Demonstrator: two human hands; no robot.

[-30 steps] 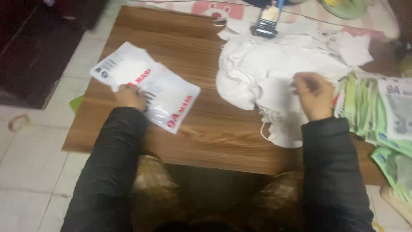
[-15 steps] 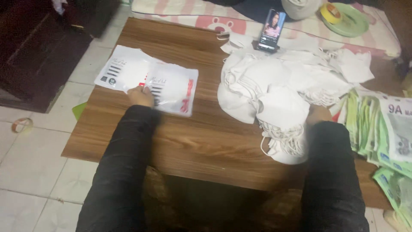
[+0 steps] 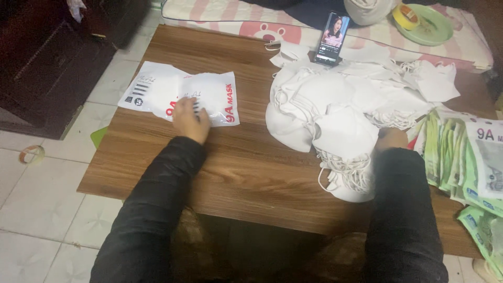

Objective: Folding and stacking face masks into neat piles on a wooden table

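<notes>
The left hand (image 3: 189, 119) lies flat, fingers spread, pressing white packets (image 3: 181, 97) near the table's (image 3: 236, 173) left edge. The right hand (image 3: 392, 139) is tucked under the pile of white masks (image 3: 340, 105) mid-table; its grip is hidden. Green packets (image 3: 461, 162) line the right edge, and a phone (image 3: 331, 37) leans at the far edge.

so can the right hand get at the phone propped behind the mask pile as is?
Probably yes: the right hand rests at the white mask pile, and the phone stands beyond it; only the low pile lies between.
</notes>
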